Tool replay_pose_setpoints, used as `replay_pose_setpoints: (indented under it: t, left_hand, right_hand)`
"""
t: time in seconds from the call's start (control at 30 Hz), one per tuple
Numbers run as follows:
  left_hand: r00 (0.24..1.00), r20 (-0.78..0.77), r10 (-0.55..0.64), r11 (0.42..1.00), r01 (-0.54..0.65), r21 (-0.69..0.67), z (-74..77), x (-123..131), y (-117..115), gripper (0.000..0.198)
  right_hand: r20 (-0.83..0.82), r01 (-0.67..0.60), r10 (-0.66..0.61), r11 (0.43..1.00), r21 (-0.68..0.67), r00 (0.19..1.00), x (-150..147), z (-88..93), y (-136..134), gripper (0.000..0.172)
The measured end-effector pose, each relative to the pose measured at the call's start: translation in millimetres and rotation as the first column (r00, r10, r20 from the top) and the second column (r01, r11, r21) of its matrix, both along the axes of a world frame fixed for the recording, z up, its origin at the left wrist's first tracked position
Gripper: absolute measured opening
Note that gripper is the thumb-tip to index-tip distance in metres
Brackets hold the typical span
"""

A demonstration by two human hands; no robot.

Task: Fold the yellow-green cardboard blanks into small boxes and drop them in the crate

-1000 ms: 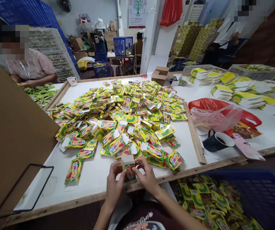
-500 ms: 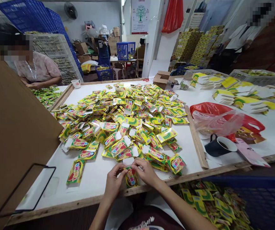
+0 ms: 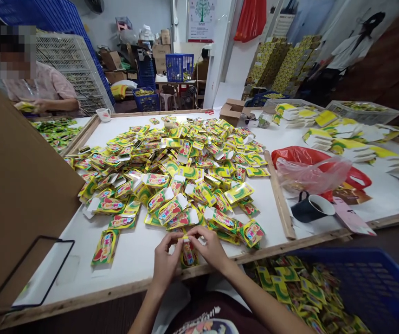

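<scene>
Close to the table's front edge, a small yellow-green printed box stands between my hands, its top end pinched by my fingers. My left hand grips its upper left side with thumb and fingertips. On the upper right, my right hand pinches the top edge, where the flap now lies down. Just beyond my fingertips spreads a large heap of similar small boxes, several with white flaps sticking up. One box lies apart to the left of my hands.
A brown carton rises on the left, beside a black wire frame. Right of a wooden strip are a dark mug, a red bag and a pink card. A blue crate holds packets below. A co-worker sits left.
The white flap standing above the box between my hands has been folded down, and my fingertips have come closer together. The view has shifted slightly; the co-worker at left now holds a packet up.
</scene>
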State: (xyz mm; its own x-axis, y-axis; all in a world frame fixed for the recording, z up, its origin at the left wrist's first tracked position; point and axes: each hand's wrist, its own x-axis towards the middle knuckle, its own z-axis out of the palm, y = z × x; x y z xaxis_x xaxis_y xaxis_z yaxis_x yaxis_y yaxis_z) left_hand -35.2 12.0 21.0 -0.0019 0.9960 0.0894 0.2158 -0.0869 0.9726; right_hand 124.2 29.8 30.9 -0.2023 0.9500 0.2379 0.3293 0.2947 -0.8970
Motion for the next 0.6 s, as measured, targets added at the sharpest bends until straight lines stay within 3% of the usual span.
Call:
replay_pose_setpoints:
  t: [0.33, 0.6]
  left_hand:
    - [0.999, 0.012, 0.030, 0.996, -0.029, -0.079, 1.3, 5, 9, 0.020]
    - [0.997, -0.035, -0.073, 0.994, 0.075, 0.075, -13.7, -1, -2, 0.017]
  right_hand:
    - [-0.013, 0.051, -0.053, 0.992, -0.119, 0.998, -6, 4.1, 9, 0.014]
    - [-0.079, -0.020, 0.007, 0.987, -0.159, 0.997, -1, -13.6, -5, 0.012]
